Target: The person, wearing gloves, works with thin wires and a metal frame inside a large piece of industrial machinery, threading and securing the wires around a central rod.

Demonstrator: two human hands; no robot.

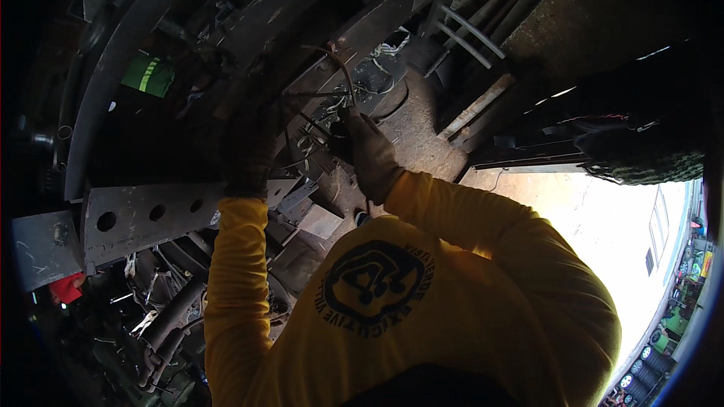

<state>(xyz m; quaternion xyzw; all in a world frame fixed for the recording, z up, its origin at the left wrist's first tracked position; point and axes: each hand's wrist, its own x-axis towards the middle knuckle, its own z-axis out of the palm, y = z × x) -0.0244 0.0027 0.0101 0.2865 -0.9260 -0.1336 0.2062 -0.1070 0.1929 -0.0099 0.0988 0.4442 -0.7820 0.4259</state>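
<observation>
In deep shadow, my left hand (249, 147) reaches forward among dark metal pieces, close to a flat steel bar with round holes (177, 213). Its fingers are too dark to make out. My right hand (371, 152), which looks gloved, is closed at the middle of the view. A thin curved metal rod (344, 68) runs down into its fingertips. Under that hand is a dark shape I cannot identify. Thin straight rods (305, 117) cross the gap between my hands.
Steel beams (369, 26) lie beyond my hands. Tangled scrap metal (162, 309) fills the lower left, near a red item (68, 288). A green item (148, 75) sits at the left. Metal bars (477, 108) stand at the right, beside a bright opening (573, 218).
</observation>
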